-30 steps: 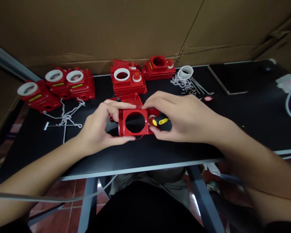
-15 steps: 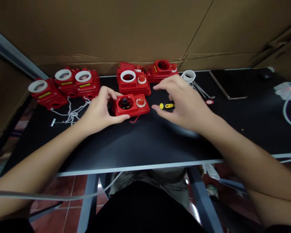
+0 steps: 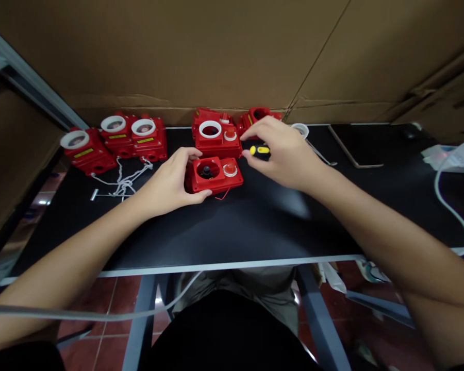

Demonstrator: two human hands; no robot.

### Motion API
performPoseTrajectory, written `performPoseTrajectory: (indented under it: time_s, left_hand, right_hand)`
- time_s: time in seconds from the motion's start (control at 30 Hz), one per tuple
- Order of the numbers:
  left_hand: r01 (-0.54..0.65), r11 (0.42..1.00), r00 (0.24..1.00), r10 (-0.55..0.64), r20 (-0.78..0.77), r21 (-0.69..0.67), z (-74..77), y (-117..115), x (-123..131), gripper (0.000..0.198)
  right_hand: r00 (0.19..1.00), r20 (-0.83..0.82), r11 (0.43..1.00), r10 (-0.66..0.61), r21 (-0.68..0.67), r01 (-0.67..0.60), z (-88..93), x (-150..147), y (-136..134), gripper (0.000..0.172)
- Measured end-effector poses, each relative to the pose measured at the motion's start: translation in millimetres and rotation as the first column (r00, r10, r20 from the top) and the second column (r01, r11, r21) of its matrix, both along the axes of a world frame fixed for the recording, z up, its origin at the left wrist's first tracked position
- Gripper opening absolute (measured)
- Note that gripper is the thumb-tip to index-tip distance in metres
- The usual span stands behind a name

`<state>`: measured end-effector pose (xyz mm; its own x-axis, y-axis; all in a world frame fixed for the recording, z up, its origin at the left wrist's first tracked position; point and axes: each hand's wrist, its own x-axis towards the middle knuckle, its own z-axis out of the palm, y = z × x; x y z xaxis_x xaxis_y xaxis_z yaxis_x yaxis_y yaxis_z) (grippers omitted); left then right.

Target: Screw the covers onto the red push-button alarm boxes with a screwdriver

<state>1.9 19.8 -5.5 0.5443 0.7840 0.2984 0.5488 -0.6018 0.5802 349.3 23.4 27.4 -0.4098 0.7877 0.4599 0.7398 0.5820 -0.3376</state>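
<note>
My left hand (image 3: 176,178) is wrapped round the left end of a red housing (image 3: 237,180) with a round opening, a black part inside and a red domed part in a white ring. A thin red wire (image 3: 223,196) sticks out at its front edge. My right hand (image 3: 284,152) has a black and yellow screwdriver (image 3: 260,150) tucked in it, its handle showing between the spread thumb and index finger. These fingertips are close to the right side of another red housing (image 3: 220,149) with a white ring; whether they touch it I cannot tell.
Several red housings with white rings (image 3: 143,127) stand at the left, with tangled white cords and a metal bar (image 3: 95,195) before them. Behind my right hand are another red housing (image 3: 260,113) and a white ring (image 3: 300,130). A tablet-like slab (image 3: 355,147) lies right.
My right hand has moved away from me with the screwdriver, towards the rear red housing. My left hand keeps its hold on the front housing. The view has shifted slightly.
</note>
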Motion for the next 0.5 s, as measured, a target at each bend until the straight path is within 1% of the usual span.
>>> performPoseTrajectory:
  time_s: [0.07,0.13,0.17,0.23,0.3,0.33,0.4,0.5]
  left_hand:
    - [0.017,1.000,1.000,-0.017,-0.012,-0.002,2.6,0.3,-1.3,0.086]
    - [0.028,1.000,1.000,-0.028,-0.013,-0.009,5.3,1.5,-3.3,0.090]
    - [0.028,0.999,1.000,-0.028,-0.003,-0.022,6.2,2.8,-4.3,0.088]
    - [0.005,0.998,0.999,-0.002,0.046,-0.058,6.6,6.8,-6.0,0.078]
    - [-0.034,0.996,0.993,0.042,0.108,-0.078,5.1,12.4,-7.1,0.067]
    - [-0.052,0.996,0.989,0.062,0.133,-0.076,3.9,15.4,-7.5,0.064]
    - [-0.081,0.995,0.983,0.090,0.162,-0.057,1.3,20.5,-8.3,0.061]
    - [-0.098,0.995,0.978,0.103,0.182,-0.036,-1.4,24.4,-9.1,0.054]
  right_hand:
    - [0.996,0.070,0.997,-0.055,-0.056,0.059,5.8,-14.6,23.9,0.033]
    - [0.989,0.113,0.991,-0.097,-0.076,0.106,8.7,-33.8,46.6,0.045]
    - [0.988,0.111,0.990,-0.107,-0.081,0.116,8.7,-43.7,56.1,0.049]
    - [0.990,0.089,0.987,-0.114,-0.107,0.123,6.3,-61.2,69.7,0.056]
    - [0.991,0.071,0.985,-0.114,-0.122,0.122,2.3,-72.2,76.1,0.056]
    - [0.992,0.062,0.985,-0.112,-0.127,0.119,0.5,-74.8,77.3,0.056]
    - [0.994,0.041,0.985,-0.103,-0.138,0.108,-1.5,-74.7,77.7,0.056]
    - [0.997,0.001,0.985,-0.073,-0.157,0.073,0.3,-68.1,78.7,0.054]
